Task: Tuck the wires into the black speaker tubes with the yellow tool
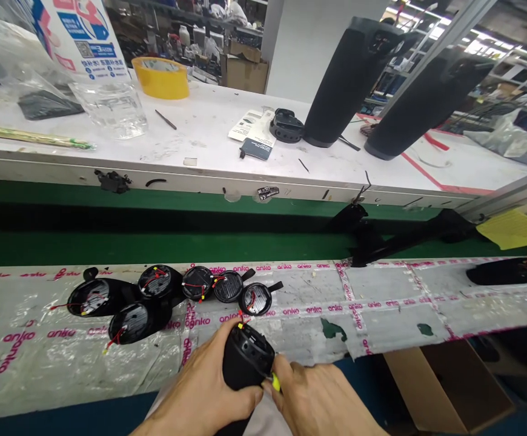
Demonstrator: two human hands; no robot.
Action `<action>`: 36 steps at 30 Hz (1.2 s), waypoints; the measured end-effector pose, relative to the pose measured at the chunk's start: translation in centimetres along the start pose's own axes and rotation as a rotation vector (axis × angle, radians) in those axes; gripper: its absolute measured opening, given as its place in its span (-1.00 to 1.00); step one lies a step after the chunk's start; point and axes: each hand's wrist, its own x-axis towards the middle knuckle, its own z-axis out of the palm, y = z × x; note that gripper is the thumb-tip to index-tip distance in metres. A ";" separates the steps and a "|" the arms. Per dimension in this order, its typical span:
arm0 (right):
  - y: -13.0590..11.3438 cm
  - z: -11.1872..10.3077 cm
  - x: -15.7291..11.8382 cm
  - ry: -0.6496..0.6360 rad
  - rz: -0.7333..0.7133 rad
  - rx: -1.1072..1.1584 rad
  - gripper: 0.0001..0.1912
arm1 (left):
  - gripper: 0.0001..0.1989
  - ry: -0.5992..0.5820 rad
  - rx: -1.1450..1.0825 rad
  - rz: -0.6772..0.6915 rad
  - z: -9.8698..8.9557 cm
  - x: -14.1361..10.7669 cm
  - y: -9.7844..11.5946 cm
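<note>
In the head view, my left hand (209,384) is wrapped round a black cylindrical speaker body (248,363), its open end tilted up with a small red and yellow connector at the rim. My right hand (315,390) is closed beside that body on a small yellow-green tool (275,381); its tip, largely hidden by the fingers, meets the side of the rim. Just beyond the hands lie several similar black cylinders, among them one with a strap (255,299) and one farther left (129,323). Red wires with yellow connectors hang from their open ends.
Plastic sheeting (300,327) printed in pink covers the near bench. On the white shelf (191,133) behind stand a water bottle (113,109), yellow tape (161,79) and two tall black speakers (345,85). An open cardboard box (449,381) sits at lower right.
</note>
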 end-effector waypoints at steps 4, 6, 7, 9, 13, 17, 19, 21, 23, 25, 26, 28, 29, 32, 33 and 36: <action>0.1 0.8 -0.3 -0.091 0.000 0.097 -0.75 | -0.32 -0.047 -0.117 0.068 -0.1 0.5 -1.1; 0.5 0.8 -0.7 -0.073 0.051 0.246 -0.86 | -0.29 -0.106 -0.278 0.141 -0.5 1.0 -1.7; 0.8 0.7 -0.8 -0.051 0.083 0.326 -0.90 | -0.28 -0.145 -0.358 0.174 -0.7 1.2 -2.0; 1.4 0.3 -1.2 -0.002 0.161 0.404 -0.85 | -0.26 -0.212 -0.484 0.218 -1.1 1.6 -2.5; 2.4 -0.7 -1.3 0.087 0.142 0.261 -0.78 | -0.19 -0.226 -0.557 0.234 -1.6 2.1 -2.8; 2.4 -0.9 -0.9 0.093 0.076 0.112 -0.76 | -0.21 -0.269 -0.570 0.269 -1.6 2.4 -2.2; 2.4 -0.8 -0.7 0.086 0.064 0.080 -0.83 | -0.25 -0.311 -0.591 0.295 -1.6 2.5 -1.8; 2.5 -0.8 -0.7 0.094 0.052 0.050 -0.91 | -0.27 -0.342 -0.597 0.317 -1.5 2.5 -1.6; 2.6 -0.8 -0.7 0.088 0.037 0.022 -0.79 | -0.25 -0.332 -0.571 0.308 -1.5 2.5 -1.6; 2.8 -1.0 -0.7 0.068 0.016 -0.013 -0.67 | -0.21 -0.300 -0.534 0.287 -1.4 2.5 -1.7; 2.9 -1.1 -0.7 0.063 0.008 -0.038 -0.64 | -0.20 -0.287 -0.517 0.280 -1.4 2.5 -1.8; 3.1 -1.5 -0.8 0.059 -0.005 -0.090 -0.61 | -0.18 -0.276 -0.492 0.286 -1.4 2.6 -2.0; 3.2 -1.7 -0.7 0.059 -0.014 -0.111 -0.60 | -0.18 -0.274 -0.486 0.288 -1.3 2.6 -2.0; 3.4 -2.5 -0.4 0.062 -0.045 -0.155 -0.59 | -0.14 -0.278 -0.457 0.286 -1.3 2.8 -2.2; 3.5 -2.7 -0.3 0.065 -0.052 -0.168 -0.59 | -0.13 -0.280 -0.444 0.285 -1.2 2.8 -2.2; 3.8 -3.1 -0.1 0.063 -0.060 -0.199 -0.60 | -0.16 -0.298 -0.403 0.283 -1.2 2.8 -1.9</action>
